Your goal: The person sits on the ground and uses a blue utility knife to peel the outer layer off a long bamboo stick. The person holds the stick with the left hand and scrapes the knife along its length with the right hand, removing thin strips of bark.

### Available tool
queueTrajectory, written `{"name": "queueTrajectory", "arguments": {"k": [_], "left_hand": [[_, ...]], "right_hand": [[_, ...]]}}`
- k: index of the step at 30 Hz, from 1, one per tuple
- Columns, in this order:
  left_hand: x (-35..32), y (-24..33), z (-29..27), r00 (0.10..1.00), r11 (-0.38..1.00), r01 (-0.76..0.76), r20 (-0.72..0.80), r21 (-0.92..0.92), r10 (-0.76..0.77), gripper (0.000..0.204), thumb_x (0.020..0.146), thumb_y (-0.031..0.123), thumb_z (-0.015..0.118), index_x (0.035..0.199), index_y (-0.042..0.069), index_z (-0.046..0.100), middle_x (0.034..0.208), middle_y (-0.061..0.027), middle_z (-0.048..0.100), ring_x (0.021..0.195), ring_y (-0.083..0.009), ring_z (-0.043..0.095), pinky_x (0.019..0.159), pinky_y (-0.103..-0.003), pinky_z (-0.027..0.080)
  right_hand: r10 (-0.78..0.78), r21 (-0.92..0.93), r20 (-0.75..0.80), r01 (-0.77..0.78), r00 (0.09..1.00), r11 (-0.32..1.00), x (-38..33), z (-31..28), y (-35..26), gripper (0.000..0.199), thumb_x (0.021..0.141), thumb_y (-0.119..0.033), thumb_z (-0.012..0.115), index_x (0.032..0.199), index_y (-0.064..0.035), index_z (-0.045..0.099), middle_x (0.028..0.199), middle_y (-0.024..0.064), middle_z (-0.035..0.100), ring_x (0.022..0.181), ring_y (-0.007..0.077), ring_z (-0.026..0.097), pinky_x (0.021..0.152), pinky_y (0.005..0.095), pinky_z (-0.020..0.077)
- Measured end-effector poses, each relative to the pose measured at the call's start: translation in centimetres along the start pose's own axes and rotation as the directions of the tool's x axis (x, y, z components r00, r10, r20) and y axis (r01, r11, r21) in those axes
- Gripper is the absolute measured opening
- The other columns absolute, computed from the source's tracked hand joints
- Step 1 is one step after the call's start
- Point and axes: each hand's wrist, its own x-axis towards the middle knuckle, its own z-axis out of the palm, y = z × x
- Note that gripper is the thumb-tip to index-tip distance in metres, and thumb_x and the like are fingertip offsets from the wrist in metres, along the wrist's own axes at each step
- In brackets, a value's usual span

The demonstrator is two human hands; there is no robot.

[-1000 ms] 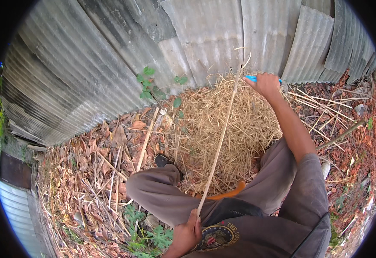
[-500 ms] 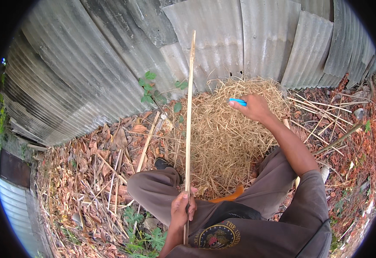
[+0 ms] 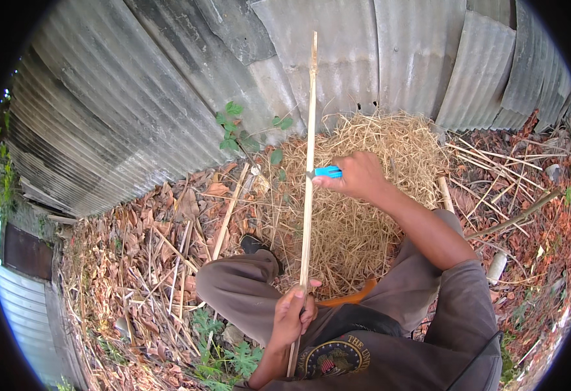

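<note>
My left hand [image 3: 292, 317] grips the bamboo stick [image 3: 308, 176] low, my right hand [image 3: 358, 174] clenches the blue-handled knife [image 3: 326, 173] against it higher up; a slip could cut my left fingers.

Grey-brown trousers, dark emblem shirt, bare forearms

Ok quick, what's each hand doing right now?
Left hand: closed around the lower part of the long pale bamboo stick.
Right hand: closed on the blue-handled knife, held against the stick.

We gripped the bamboo strip [image 3: 308, 195] low with our left hand [image 3: 290, 317]; our right hand [image 3: 357, 176] pressed a blue-handled knife [image 3: 326, 173] against it above the shavings pile [image 3: 357, 215]
</note>
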Motion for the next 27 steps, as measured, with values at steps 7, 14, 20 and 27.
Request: {"name": "queueTrajectory", "arguments": {"k": [7, 14, 20, 27], "left_hand": [[-1.0, -0.3, -0.2, 0.994, 0.988, 0.099, 0.057, -0.118, -0.093, 0.043, 0.103, 0.033, 0.033, 0.119, -0.003, 0.049, 0.051, 0.0026, 0.032, 0.034, -0.0069, 0.026, 0.046, -0.024, 0.031], [-0.5, 0.1, -0.8, 0.994, 0.98, 0.108, 0.048, -0.166, -0.101, 0.042, 0.103, 0.034, 0.032, 0.12, -0.001, 0.047, 0.052, 0.003, 0.031, 0.035, -0.0065, 0.025, 0.05, -0.025, 0.031], [-0.9, 0.0, -0.1, 0.98, 0.965, 0.171, 0.133, -0.196, -0.147, 0.04, 0.103, 0.036, 0.032, 0.119, 0.002, 0.047, 0.052, 0.0036, 0.029, 0.037, -0.0067, 0.025, 0.052, -0.025, 0.031], [-2.9, -0.6, 0.0, 0.962, 0.954, 0.195, 0.232, -0.229, -0.141, 0.039, 0.104, 0.032, 0.031, 0.122, 0.0, 0.044, 0.054, 0.0026, 0.029, 0.043, -0.0063, 0.025, 0.045, -0.021, 0.025]], "right_hand": [[0.122, 0.037, 0.051, -0.124, 0.991, 0.992, 1.5, -0.7, 1.9, 0.086, 0.077, -0.085, 0.032, 0.057, -0.0077, 0.063, 0.042, 0.0069, 0.048, 0.041, 0.0242, 0.053, 0.042, 0.0407, 0.0406], [-0.068, 0.002, 0.085, 0.068, 0.994, 0.998, -0.6, 0.6, -1.1, 0.08, 0.075, -0.085, 0.039, 0.052, -0.0102, 0.058, 0.04, 0.0065, 0.047, 0.038, 0.0245, 0.051, 0.039, 0.0386, 0.0399], [-0.054, -0.114, 0.085, 0.064, 0.995, 0.991, 0.6, 0.0, 1.5, 0.082, 0.07, -0.087, 0.042, 0.056, -0.0087, 0.063, 0.043, 0.0083, 0.05, 0.042, 0.0259, 0.056, 0.041, 0.0389, 0.0423], [0.032, -0.131, -0.14, -0.051, 0.99, 0.99, 2.7, -1.4, 6.5, 0.079, 0.071, -0.084, 0.044, 0.06, -0.0091, 0.066, 0.048, 0.011, 0.055, 0.048, 0.0292, 0.059, 0.046, 0.043, 0.0449]]}}
